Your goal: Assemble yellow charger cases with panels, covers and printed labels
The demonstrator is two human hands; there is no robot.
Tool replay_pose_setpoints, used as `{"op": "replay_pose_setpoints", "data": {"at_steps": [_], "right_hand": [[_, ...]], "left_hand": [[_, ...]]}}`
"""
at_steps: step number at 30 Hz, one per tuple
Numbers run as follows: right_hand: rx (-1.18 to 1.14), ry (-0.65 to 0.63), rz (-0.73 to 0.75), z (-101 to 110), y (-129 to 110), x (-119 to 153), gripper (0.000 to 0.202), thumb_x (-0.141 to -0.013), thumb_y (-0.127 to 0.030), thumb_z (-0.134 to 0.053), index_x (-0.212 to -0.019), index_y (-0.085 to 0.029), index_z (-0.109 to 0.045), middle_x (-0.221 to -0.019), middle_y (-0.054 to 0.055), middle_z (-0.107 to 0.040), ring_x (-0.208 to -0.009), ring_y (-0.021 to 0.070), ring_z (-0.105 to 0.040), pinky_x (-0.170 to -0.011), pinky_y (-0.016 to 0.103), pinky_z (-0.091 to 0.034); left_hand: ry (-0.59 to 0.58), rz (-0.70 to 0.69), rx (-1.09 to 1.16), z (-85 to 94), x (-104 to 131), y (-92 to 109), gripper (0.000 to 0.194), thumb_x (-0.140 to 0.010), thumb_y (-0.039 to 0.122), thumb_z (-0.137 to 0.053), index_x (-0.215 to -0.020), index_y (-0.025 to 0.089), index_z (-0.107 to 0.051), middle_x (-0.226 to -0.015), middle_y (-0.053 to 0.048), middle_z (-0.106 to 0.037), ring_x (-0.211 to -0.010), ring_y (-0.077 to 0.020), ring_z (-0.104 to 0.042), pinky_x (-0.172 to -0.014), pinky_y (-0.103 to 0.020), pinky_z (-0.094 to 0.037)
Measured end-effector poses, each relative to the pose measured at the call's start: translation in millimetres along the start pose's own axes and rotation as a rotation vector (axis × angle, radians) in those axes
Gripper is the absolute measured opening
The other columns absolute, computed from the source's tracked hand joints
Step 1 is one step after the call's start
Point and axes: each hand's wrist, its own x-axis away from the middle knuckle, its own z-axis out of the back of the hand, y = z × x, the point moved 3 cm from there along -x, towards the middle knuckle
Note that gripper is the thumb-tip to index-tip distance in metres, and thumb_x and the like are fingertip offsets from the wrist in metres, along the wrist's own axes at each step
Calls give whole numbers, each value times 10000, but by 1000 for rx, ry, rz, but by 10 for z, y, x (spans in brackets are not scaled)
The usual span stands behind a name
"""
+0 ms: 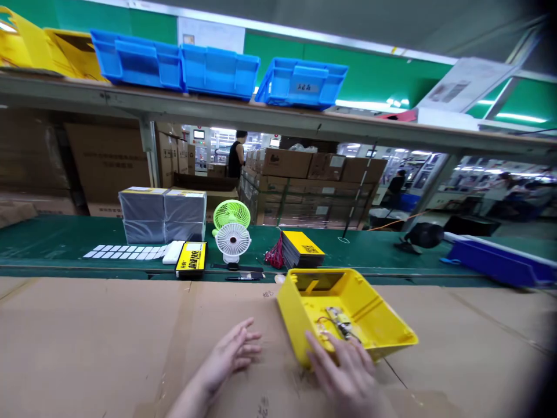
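Note:
A yellow plastic housing [291,316], open at the top, sits at an angle on the cardboard-covered bench. Inside it lies a small circuit board [342,319] with thin red and black wires. My right hand [348,371] is at the housing's near left corner, fingers reaching over the near rim and somewhat blurred; their tips are partly hidden against the yellow wall. Left of the housing, my left hand [230,354] is held above the cardboard [108,342], fingers apart and holding nothing.
Behind stand a white fan [234,241], a green fan [230,213], a stack of yellow-topped cards [303,248], a yellow-black box [191,258] and wrapped grey boxes [185,215]. Blue bins [220,69] line the overhead shelf. A blue tray [500,261] lies right. People are in the background.

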Motion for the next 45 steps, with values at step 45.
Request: {"op": "replay_pose_setpoints", "data": {"at_steps": [45], "right_hand": [[-170, -802, -1130, -2332, 1783, -1550, 848, -438, -621, -708, -1153, -186, -571, -1165, 222, -500, -1127, 440, -407, -781, 511, -398]], "left_hand": [[107, -25, -92, 216, -275, -186, 719, -511, 656, -728, -997, 144, -588, -885, -80, -601, -730, -151, -516, -676, -280, -373]]}}
